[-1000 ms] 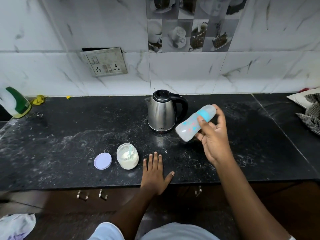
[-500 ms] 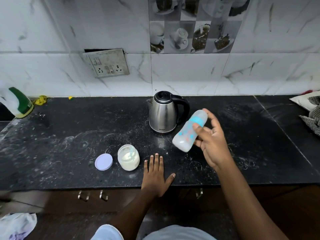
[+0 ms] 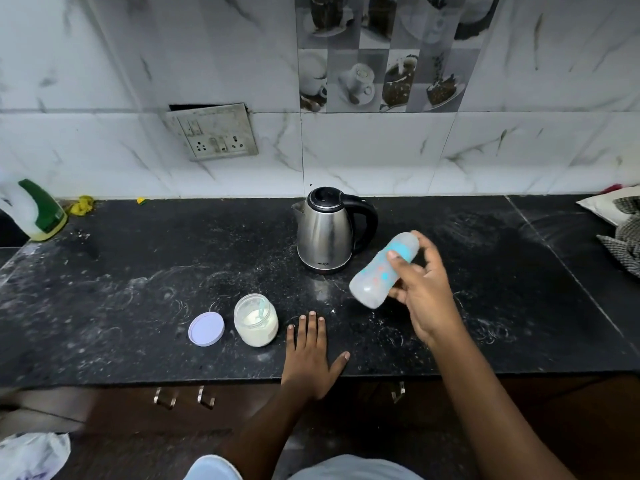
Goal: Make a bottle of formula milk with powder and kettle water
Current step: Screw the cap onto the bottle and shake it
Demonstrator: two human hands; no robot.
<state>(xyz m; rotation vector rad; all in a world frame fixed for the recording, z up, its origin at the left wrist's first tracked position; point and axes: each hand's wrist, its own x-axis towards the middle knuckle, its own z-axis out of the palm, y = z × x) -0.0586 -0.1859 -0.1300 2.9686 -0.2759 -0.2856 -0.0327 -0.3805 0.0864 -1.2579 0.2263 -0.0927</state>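
Note:
My right hand [image 3: 424,292] grips a baby bottle [image 3: 379,271] with a blue cap and coloured dots, held tilted in the air to the right of the steel kettle [image 3: 325,233]; its image is blurred. The kettle stands upright on the black counter [image 3: 138,271] with its lid down. An open glass jar of white powder [image 3: 256,320], a scoop inside it, sits near the front edge. Its lilac lid [image 3: 206,329] lies flat just to the jar's left. My left hand [image 3: 311,355] rests flat on the counter right of the jar, fingers spread.
A white and green spray bottle [image 3: 36,213] stands at the far left. Checked cloth [image 3: 623,237] lies at the far right. A socket plate [image 3: 214,136] is on the tiled wall behind. Drawer handles [image 3: 183,398] sit below the counter edge.
My right hand has moved down and slightly back up with the tilted bottle beside the kettle. My left hand stays flat on the counter.

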